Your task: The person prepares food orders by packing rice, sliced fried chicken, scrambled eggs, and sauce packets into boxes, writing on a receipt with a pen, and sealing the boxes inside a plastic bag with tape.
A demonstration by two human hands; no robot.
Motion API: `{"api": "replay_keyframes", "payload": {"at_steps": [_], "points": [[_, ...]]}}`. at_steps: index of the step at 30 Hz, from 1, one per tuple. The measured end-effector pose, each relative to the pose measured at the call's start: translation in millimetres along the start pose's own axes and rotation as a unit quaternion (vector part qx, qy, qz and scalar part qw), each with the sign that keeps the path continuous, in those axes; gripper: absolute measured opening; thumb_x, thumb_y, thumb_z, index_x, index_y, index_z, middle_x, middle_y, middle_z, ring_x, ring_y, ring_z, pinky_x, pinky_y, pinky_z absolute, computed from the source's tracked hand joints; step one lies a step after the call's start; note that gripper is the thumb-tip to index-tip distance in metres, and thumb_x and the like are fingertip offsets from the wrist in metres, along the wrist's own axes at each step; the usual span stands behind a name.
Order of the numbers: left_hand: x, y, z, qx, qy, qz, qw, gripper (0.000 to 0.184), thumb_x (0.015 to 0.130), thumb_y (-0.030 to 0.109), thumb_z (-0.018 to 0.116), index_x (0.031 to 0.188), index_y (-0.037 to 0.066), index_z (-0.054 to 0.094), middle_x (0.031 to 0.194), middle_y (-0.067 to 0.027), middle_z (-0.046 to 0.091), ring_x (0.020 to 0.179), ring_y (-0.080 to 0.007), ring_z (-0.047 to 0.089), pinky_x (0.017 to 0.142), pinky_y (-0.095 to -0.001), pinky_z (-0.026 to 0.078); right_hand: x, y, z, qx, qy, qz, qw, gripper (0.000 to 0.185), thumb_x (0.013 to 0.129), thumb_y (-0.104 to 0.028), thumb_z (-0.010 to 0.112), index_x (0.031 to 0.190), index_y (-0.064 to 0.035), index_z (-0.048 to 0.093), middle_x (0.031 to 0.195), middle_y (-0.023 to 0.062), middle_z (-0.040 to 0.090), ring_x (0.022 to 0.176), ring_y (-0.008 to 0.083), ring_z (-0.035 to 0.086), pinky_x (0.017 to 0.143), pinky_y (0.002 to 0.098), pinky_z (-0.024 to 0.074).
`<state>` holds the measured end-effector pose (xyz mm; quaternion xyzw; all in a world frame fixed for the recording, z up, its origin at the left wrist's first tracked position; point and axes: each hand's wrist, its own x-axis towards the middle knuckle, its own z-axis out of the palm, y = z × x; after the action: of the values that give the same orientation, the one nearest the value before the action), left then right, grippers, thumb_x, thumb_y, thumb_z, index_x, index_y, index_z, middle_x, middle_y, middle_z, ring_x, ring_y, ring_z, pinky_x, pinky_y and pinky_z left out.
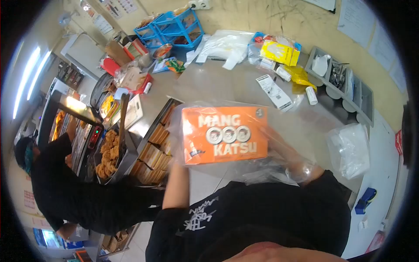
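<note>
An orange takeaway box (224,134) printed "MANG KATSU" is held up in front of my chest, with a clear plastic bag (262,170) loosely around it. My left hand (178,169) supports it at the lower left; only the wrist and forearm show, since the box hides the fingers. On the right side, my right hand (273,139) reaches to the box's edge through the bag. Plastic and glare blur its fingers, but it appears closed on that edge. Beneath the box is a steel worktable (218,83).
Fried pieces (108,153) fill a tray at left, beside stacked cartons (152,153). A co-worker in black (83,192) stands there. A receipt (274,91), yellow packets (279,52) and a grey cutlery holder (338,81) lie at the back. White bags (349,150) hang over the right edge.
</note>
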<state>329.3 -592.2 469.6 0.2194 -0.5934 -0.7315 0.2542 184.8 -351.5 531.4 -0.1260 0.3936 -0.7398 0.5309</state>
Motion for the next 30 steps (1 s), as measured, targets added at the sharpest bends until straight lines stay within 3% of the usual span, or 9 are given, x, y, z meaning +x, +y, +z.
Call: {"api": "replay_keyframes", "payload": {"at_steps": [7,10,13,17,19,21,23,26,30], "points": [[30,-136,128,-0.014,-0.237,-0.277,0.931,0.054,0.085,0.035,0.045,0.127,0.002,0.035,0.109,-0.0130,0.050,0.103,-0.0220,0.047,0.091,-0.0342,0.034,111,16,-78,0.006,0.186,0.040,0.982,0.052,0.082,-0.025,0.055,0.123,-0.0006,0.035,0.112,0.0122,0.050,0.088,0.0175,0.057,0.069,0.0315,0.0496],[47,-138,118,0.108,-0.283,-0.262,0.916,0.052,0.085,0.030,0.048,0.127,0.002,0.034,0.110,-0.0116,0.048,0.105,-0.0216,0.046,0.093,-0.0346,0.033,174,59,-158,0.048,0.193,-0.139,0.970,0.045,0.080,-0.026,0.058,0.117,-0.0033,0.044,0.097,0.0083,0.057,0.078,0.0157,0.057,0.060,0.0307,0.0490],[64,-97,118,0.337,0.088,0.218,0.912,0.047,0.080,0.022,0.055,0.121,0.003,0.043,0.106,-0.0109,0.049,0.102,-0.0187,0.048,0.087,-0.0326,0.038,157,5,-159,-0.016,0.186,0.059,0.981,0.045,0.074,-0.019,0.065,0.113,-0.0054,0.049,0.107,0.0104,0.053,0.097,0.0215,0.052,0.070,0.0355,0.0491],[123,-11,181,0.640,-0.137,0.374,0.657,0.041,0.078,0.018,0.057,0.115,0.003,0.046,0.094,-0.0089,0.055,0.092,-0.0186,0.053,0.080,-0.0330,0.041,165,-24,-187,-0.361,-0.003,0.077,0.929,0.041,0.078,-0.031,0.061,0.106,-0.0025,0.054,0.097,0.0116,0.057,0.088,0.0188,0.053,0.062,0.0340,0.0489],[161,-24,172,0.661,-0.386,-0.009,0.644,0.035,0.077,0.016,0.059,0.107,0.004,0.048,0.086,-0.0065,0.056,0.088,-0.0200,0.056,0.076,-0.0353,0.043,178,-22,-197,-0.584,-0.141,0.236,0.764,0.045,0.083,-0.039,0.052,0.107,-0.0007,0.054,0.088,0.0105,0.059,0.082,0.0173,0.052,0.064,0.0333,0.0462],[199,-14,121,0.172,-0.318,-0.142,0.921,0.039,0.075,0.014,0.058,0.109,0.003,0.043,0.081,-0.0037,0.059,0.077,-0.0168,0.058,0.072,-0.0370,0.047,141,-61,-177,-0.503,-0.158,0.331,0.782,0.046,0.086,-0.044,0.045,0.093,-0.0008,0.057,0.082,0.0083,0.059,0.076,0.0197,0.054,0.066,0.0346,0.0437],[226,29,91,-0.208,-0.302,-0.110,0.924,0.028,0.079,0.011,0.056,0.105,0.007,0.046,0.081,-0.0031,0.056,0.077,-0.0160,0.058,0.067,-0.0302,0.047,103,-136,-135,-0.588,-0.247,0.267,0.722,0.039,0.086,-0.041,0.046,0.087,-0.0034,0.058,0.081,0.0091,0.060,0.076,0.0216,0.056,0.067,0.0347,0.0432],[239,96,97,-0.221,-0.179,-0.003,0.959,0.054,0.073,0.010,0.062,0.120,0.003,0.038,0.080,-0.0064,0.057,0.060,-0.0142,0.053,0.067,-0.0286,0.047,85,-224,-68,-0.784,-0.086,-0.022,0.614,0.022,0.081,-0.027,0.057,0.086,-0.0059,0.058,0.080,0.0091,0.060,0.076,0.0231,0.058,0.069,0.0338,0.0438],[262,105,109,-0.050,-0.442,-0.088,0.891,0.076,0.074,0.007,0.062,0.134,0.001,0.016,0.088,-0.0114,0.060,0.064,-0.0159,0.057,0.065,-0.0285,0.048,120,-272,-43,-0.742,-0.079,-0.157,0.647,0.012,0.075,-0.015,0.061,0.078,-0.0043,0.057,0.076,0.0084,0.060,0.071,0.0232,0.057,0.063,0.0326,0.0437]]}}
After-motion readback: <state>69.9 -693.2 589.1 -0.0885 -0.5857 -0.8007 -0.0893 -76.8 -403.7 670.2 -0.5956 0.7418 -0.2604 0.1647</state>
